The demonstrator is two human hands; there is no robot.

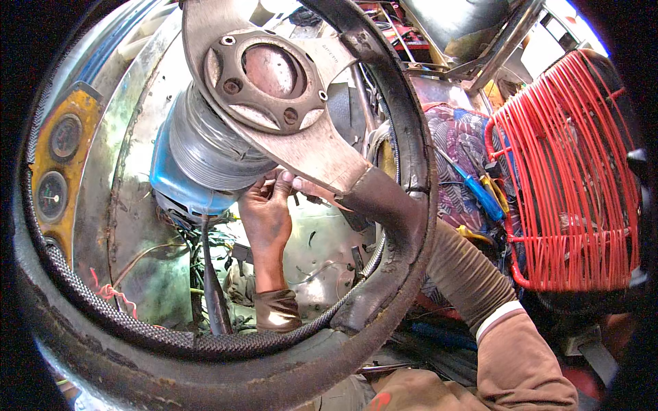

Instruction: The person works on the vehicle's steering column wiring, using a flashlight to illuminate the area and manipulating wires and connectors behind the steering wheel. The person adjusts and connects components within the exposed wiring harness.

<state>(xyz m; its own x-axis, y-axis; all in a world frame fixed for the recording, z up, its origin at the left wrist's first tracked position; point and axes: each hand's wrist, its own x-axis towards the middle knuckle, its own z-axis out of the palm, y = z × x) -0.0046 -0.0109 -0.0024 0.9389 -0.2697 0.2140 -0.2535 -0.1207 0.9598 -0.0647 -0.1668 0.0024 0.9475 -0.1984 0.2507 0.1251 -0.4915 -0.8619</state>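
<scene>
A large worn steering wheel with pale metal spokes fills much of the head view. Below its hub, a ribbed grey sleeve sits on a blue column housing. My left hand reaches up inside the rim to the sleeve's lower right edge, its thumb and fingers closed; what they pinch is hidden. My right arm passes behind the rim from the right. Fingertips of my right hand show beside the left thumb, bent together under the lower spoke, which covers the rest of that hand.
Loose wires hang below the housing beside a black lever. A yellow gauge panel stands at left. On the right are a red corded seat frame, a blue-handled screwdriver and patterned cloth.
</scene>
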